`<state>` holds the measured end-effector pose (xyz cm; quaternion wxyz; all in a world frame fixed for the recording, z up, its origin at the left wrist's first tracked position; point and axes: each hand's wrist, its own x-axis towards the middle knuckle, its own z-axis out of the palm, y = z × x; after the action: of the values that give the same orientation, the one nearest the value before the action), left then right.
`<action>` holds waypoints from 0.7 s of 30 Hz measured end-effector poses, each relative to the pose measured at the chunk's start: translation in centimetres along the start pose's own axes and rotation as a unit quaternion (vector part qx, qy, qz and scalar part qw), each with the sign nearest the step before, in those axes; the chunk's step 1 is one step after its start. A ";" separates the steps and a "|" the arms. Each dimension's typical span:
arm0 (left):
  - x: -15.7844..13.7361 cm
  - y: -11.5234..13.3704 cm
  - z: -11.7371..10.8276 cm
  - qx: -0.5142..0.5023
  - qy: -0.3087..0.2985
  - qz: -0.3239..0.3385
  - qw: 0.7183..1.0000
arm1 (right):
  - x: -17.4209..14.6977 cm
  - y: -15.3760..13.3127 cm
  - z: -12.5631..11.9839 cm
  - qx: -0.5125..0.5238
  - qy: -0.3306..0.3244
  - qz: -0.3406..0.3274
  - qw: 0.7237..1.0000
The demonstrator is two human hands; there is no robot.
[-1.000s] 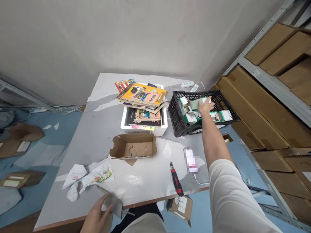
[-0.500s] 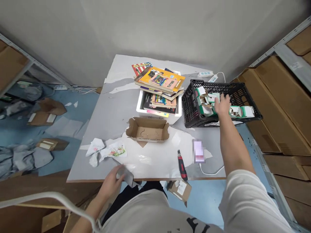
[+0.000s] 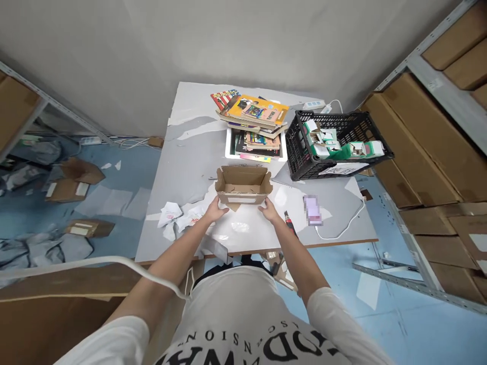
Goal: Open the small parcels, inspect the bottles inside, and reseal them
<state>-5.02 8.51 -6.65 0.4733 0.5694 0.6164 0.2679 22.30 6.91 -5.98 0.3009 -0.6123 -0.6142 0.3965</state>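
Note:
An open brown cardboard box (image 3: 244, 196) sits on the table in front of me, its long near wall facing me. At its near left corner, my left hand (image 3: 216, 210) grips the box, thumb pointing inward. My right hand (image 3: 269, 210) holds the near right corner the same way. Fingertips behind the corners are partly hidden. Just right of my right hand lies a red and black utility knife (image 3: 289, 222), partly covered by my forearm. A grey flat sheet (image 3: 216, 248) lies at the table's front edge beside my left forearm.
Behind the box stands a white bin (image 3: 229, 147) piled with books (image 3: 262, 109). A black crate (image 3: 304, 170) with green-and-white small boxes is at right. A pixelated phone (image 3: 312, 210) with a cable lies nearer. Crumpled paper (image 3: 170, 214) is at left; cartons fill the side shelves.
My right hand has left the black crate and come to the box's right corner. My left hand has let go of the grey sheet and taken the box's left corner. The view has shifted.

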 end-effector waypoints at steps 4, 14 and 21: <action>-3.1 0.3 0.3 -0.042 0.045 0.049 0.997 | -2.9 -1.4 0.1 0.076 0.062 0.034 0.995; -10.1 -2.2 1.9 -0.067 0.032 0.011 0.997 | -11.6 -0.9 0.2 0.142 0.074 0.160 0.974; -9.1 -4.1 2.0 -0.063 -0.003 -0.021 0.998 | -12.1 2.6 1.9 0.142 0.061 0.191 0.969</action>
<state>-5.98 -1.48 -8.43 0.5160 0.5263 0.6082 0.2947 22.88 -5.48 -7.78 0.3400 -0.6926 -0.4037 0.4917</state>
